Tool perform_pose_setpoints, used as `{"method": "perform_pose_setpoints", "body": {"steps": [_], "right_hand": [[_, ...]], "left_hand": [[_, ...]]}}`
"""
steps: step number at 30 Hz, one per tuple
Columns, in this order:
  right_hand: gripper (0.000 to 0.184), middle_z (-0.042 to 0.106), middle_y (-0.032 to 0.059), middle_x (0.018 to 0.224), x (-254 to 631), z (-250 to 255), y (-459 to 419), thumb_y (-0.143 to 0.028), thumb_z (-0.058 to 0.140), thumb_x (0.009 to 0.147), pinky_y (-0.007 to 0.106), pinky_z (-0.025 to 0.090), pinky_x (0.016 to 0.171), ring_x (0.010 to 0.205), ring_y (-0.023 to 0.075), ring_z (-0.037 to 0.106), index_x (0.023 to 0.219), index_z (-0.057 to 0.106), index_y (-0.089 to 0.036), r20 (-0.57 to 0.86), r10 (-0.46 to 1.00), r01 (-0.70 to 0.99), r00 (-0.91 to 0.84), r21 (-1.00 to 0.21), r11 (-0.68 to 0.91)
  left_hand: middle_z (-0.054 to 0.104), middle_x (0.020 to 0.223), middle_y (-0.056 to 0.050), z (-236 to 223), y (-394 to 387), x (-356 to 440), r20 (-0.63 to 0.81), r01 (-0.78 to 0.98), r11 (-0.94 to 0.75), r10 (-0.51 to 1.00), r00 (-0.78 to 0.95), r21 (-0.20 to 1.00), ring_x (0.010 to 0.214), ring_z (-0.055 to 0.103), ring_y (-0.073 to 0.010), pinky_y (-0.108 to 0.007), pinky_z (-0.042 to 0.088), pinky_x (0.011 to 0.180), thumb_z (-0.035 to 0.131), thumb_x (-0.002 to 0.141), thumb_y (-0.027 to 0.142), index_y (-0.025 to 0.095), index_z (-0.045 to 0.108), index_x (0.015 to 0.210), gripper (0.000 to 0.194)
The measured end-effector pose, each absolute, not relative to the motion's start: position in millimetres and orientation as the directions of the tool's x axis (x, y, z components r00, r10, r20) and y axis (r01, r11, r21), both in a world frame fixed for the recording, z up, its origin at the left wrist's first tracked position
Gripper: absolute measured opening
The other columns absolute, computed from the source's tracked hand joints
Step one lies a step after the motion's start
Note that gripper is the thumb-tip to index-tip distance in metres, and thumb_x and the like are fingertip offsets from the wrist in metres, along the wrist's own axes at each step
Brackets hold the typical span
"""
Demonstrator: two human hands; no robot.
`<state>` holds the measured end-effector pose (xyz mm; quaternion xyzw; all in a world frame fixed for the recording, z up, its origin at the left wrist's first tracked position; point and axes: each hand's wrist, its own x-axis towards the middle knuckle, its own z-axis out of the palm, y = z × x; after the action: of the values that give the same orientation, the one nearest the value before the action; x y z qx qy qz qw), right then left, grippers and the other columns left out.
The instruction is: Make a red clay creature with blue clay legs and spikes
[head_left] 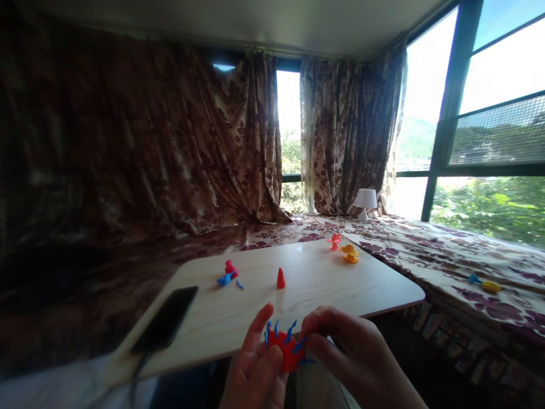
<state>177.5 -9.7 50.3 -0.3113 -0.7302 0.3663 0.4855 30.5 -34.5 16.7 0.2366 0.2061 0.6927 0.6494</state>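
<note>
As the left hand (254, 366) clamps a partly hidden red lump (291, 357), the right hand (349, 343) pinches a blue strand (299, 345).

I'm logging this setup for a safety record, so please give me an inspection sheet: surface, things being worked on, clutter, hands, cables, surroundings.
Surface: pale wood-grain table, rounded corners.
Things worked on: red piece with several blue strands standing out from it.
Clutter: upright red cone; blue piece beside a pinkish-red one; blue sliver; pink piece; yellow piece; dark flat slab.
Hands: left hand holds the red piece; right hand has its fingertips at a strand, grip unclear.
Cables: dark cable from the slab's near end, over the table edge.
Surroundings: floral curtains, large windows, white lamp.
</note>
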Motion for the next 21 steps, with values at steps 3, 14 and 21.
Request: {"method": "perform_pose_setpoints", "body": {"steps": [3,14,21], "right_hand": [[0.005,0.062,0.0002,0.071,176.8,49.6,-9.2,-0.019,0.060,0.081,0.021,0.048,0.064,0.067,0.0136,0.057,0.077,0.062,-0.018,0.494,0.806,0.063,-0.326,-0.839,0.540],[0.014,0.064,0.0017,0.075,175.2,55.0,-16.2,-0.029,0.057,0.087,0.020,0.049,0.066,0.069,0.0137,0.059,0.081,0.066,-0.019,0.550,0.788,-0.005,-0.277,-0.821,0.571],[0.014,0.069,0.0040,0.084,176.7,51.9,-15.6,-0.033,0.062,0.085,0.022,0.052,0.070,0.079,0.0171,0.064,0.090,0.068,-0.022,0.508,0.836,-0.020,-0.207,-0.857,0.516]], "left_hand": [[0.074,0.085,-0.005,17.0,-34.8,29.9,0.064,-0.810,-0.060,0.998,-0.027,0.584,0.081,0.069,-0.0167,-0.030,0.050,0.087,0.080,0.063,0.023,0.025,0.066,0.111,0.051],[0.074,0.080,-0.004,18.2,-34.1,27.8,0.054,-0.836,-0.020,0.999,0.011,0.549,0.076,0.069,-0.0138,-0.024,0.053,0.078,0.082,0.061,0.023,0.028,0.071,0.104,0.045],[0.075,0.081,-0.002,16.8,-35.2,23.4,0.151,-0.856,0.011,0.983,0.104,0.517,0.081,0.070,-0.0137,-0.025,0.050,0.087,0.070,0.076,0.018,0.031,0.069,0.108,0.035]]}}
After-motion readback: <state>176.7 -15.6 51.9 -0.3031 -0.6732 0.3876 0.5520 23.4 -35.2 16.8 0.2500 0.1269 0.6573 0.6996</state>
